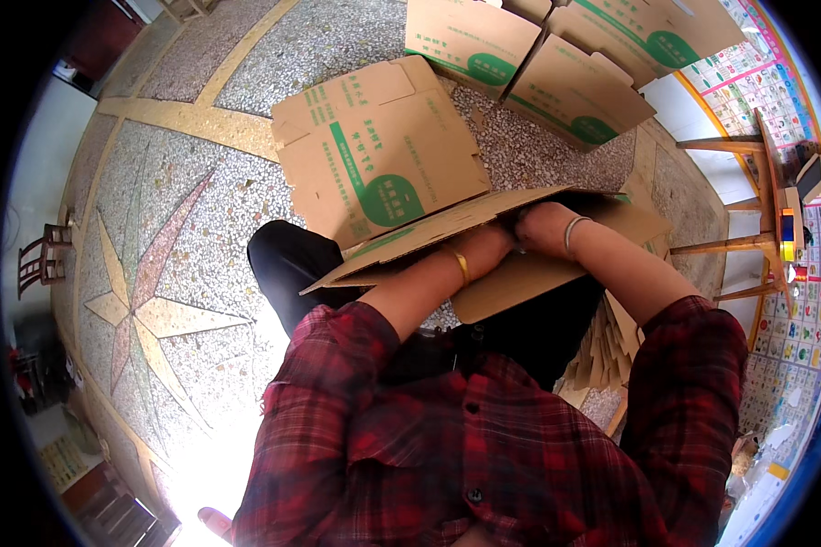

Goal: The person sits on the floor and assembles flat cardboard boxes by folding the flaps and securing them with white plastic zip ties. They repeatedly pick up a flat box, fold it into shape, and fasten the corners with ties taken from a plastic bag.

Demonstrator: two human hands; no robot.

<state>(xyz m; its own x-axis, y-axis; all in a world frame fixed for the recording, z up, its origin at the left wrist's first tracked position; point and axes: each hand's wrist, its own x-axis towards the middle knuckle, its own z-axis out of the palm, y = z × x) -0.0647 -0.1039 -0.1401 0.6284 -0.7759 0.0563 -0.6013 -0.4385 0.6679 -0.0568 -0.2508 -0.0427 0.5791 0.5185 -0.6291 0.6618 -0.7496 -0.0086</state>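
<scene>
both pressed into a half-folded cardboard box (520, 273) on the lap: left hand (485, 248) and right hand (543, 228), grips hidden under the flap, so can't tell; flat boxes (383, 146) lying farther off.

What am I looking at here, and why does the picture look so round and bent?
There is no machine here, only a person at work. The picture comes from a wide-angle camera worn on the person's head, looking down, and that lens bends straight lines near the edges. The red plaid shirt at the bottom is the person's own, and both forearms reach forward from it. The left hand, with a gold bangle at the wrist, and the right hand, with a silver one, are pressed into a cardboard box that is half folded; its flap partly hides the fingers. On the speckled stone floor beyond it lies a flattened carton with green print, and more cartons lie farther off. A stack of flat cardboard stands by the right arm.
</scene>
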